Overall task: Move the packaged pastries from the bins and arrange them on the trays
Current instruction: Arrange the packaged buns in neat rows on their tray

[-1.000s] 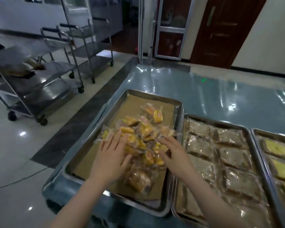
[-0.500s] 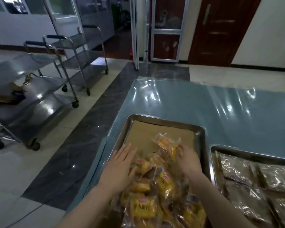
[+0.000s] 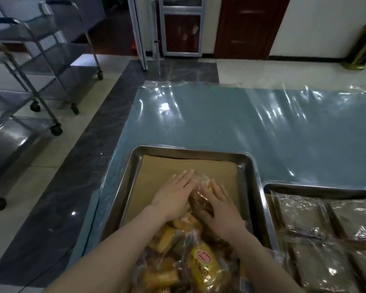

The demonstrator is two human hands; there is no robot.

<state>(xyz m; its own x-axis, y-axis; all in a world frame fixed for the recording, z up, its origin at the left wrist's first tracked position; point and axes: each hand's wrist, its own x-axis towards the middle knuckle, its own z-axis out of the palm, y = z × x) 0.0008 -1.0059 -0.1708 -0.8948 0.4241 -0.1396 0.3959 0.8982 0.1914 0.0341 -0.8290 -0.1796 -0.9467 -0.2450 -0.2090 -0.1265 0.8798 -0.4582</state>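
A steel tray [image 3: 126, 182] lined with brown paper sits at the table's near left. A heap of yellow packaged pastries [image 3: 201, 265] lies in its near half. My left hand [image 3: 173, 196] rests flat, fingers spread, on the far end of the heap. My right hand [image 3: 220, 210] lies flat beside it, fingers apart, pressing a clear-wrapped pastry [image 3: 200, 197] between the two hands. Neither hand grips anything. A second steel tray [image 3: 317, 187] to the right holds rows of darker wrapped pastries [image 3: 304, 210]. No bins are in view.
The table [image 3: 241, 123] is covered in blue-green plastic sheeting and stretches far beyond the trays. Steel wheeled carts [image 3: 30, 85] stand on the floor at left. Doors and a gold bin [image 3: 361, 49] stand at the back wall.
The camera has tilted and shifted. Both hands have moved forward and together toward the far end of the heap, and the right hand now lies flat instead of curled around a package.
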